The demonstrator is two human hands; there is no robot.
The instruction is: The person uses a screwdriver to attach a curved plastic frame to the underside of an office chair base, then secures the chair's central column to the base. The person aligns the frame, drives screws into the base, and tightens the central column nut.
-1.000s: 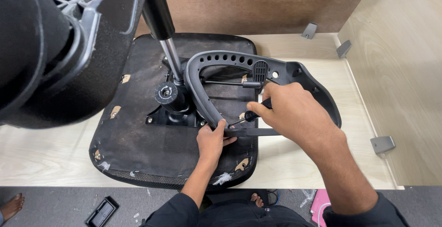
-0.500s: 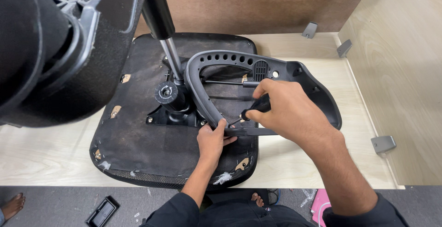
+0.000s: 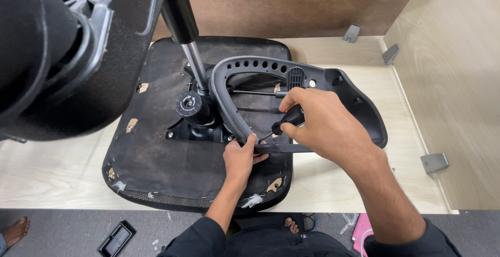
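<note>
Wooden worktop; screwdriver tip hidden between right hand, armrest.

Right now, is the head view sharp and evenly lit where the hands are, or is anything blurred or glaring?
Head view: even, soft light with no harsh glare. The right hand, screwdriver and left hand on the black armrest are sharp. The chair base at upper left looms large and soft, too near the lens. Straight desk edges bow slightly toward the frame's sides.

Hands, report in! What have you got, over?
Right hand grips screwdriver, tip at armrest base. Left hand steadies armrest on upturned seat. Gas-lift column close beside, not blocking.
</note>
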